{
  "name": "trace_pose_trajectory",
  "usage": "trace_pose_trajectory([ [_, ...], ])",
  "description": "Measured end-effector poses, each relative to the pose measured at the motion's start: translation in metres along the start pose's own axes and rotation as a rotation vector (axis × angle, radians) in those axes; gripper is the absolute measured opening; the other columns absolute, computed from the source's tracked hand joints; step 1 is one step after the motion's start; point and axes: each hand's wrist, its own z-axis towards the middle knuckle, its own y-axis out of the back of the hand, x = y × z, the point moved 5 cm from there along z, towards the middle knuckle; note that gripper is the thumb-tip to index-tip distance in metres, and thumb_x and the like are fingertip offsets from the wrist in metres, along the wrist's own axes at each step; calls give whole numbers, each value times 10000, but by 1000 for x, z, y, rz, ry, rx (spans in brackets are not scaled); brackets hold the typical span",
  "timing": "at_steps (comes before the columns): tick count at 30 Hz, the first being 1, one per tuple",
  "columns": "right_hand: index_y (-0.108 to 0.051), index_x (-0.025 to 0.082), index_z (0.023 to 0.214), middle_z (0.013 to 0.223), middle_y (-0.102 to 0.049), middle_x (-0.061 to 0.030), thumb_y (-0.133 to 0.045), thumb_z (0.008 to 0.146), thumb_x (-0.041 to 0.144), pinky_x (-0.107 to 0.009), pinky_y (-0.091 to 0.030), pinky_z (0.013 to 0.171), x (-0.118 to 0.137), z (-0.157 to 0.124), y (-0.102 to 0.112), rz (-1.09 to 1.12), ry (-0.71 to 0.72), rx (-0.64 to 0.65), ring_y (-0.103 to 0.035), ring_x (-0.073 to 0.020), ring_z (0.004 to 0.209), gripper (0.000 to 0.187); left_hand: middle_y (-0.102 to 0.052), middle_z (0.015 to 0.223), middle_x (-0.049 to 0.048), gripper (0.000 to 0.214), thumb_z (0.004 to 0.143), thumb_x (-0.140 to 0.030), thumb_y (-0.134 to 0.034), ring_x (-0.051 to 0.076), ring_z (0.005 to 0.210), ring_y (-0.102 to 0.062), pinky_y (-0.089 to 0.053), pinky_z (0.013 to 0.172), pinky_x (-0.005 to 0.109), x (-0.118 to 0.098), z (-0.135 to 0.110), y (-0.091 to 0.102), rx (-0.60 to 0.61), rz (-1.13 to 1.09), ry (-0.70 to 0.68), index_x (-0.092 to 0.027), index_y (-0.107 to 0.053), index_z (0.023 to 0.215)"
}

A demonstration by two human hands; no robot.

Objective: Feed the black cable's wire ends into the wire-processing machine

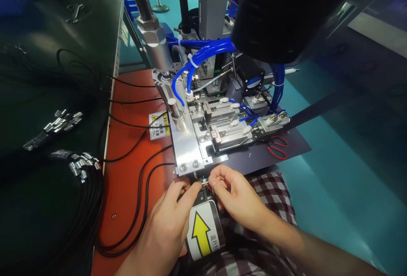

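My left hand point(168, 221) and my right hand point(235, 195) meet just below the front edge of a small metal machine point(203, 127). Between their fingertips sits a cable end with thin coloured wires point(206, 181). Both hands pinch it, thumbs and forefingers pressed together. A black cable point(143, 191) runs from the left across the orange mat point(127, 182) toward my left hand. Under my hands lies a white label with a yellow arrow point(203, 229).
Blue air hoses point(203, 53) and a silver cylinder point(155, 43) rise from the machine. Red-handled scissors point(278, 146) lie on the dark plate at right. Bundles of black cables with metal connectors point(81, 163) rest on the dark bench at left. Checked fabric covers my lap.
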Motion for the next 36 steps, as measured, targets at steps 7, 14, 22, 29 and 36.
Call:
trace_pose_trajectory([
  [7,-486,208,791,623,-483,57,-453,929,294,-215,-373,460,-3,1,0,-37,7,11,-493,-94,482,165,-502,1075,76,459,870,-63,-369,200,921,-576,-521,791,306,-1,-1,1,-16,11,-6,-250,-449,1282],
  [14,-489,205,783,647,-505,39,-448,908,220,-237,-386,527,9,-3,3,-242,94,-70,-500,-121,564,132,-497,1076,73,449,878,-89,-350,194,905,-576,-526,786,299,-2,0,0,15,15,6,-250,-440,1288],
  [22,-465,215,773,567,-476,52,-403,908,224,-227,-360,441,7,-2,-2,-168,-61,-24,-483,-122,456,149,-500,1082,64,519,840,-16,-359,193,948,-575,-516,800,293,-1,0,0,2,32,22,-264,-457,1285],
  [29,-455,217,739,632,-534,15,-414,885,165,-263,-370,533,20,-5,1,-449,100,-113,-515,-150,558,160,-498,1100,85,490,852,-35,-353,202,945,-570,-524,784,291,-1,-1,1,3,52,-19,-228,-457,1290],
  [36,-455,212,753,658,-521,33,-432,890,150,-250,-355,542,17,-3,3,-451,145,-107,-494,-129,574,152,-479,1112,106,523,844,-40,-316,237,963,-541,-510,758,342,-6,0,3,-25,90,-58,-219,-419,1324],
])
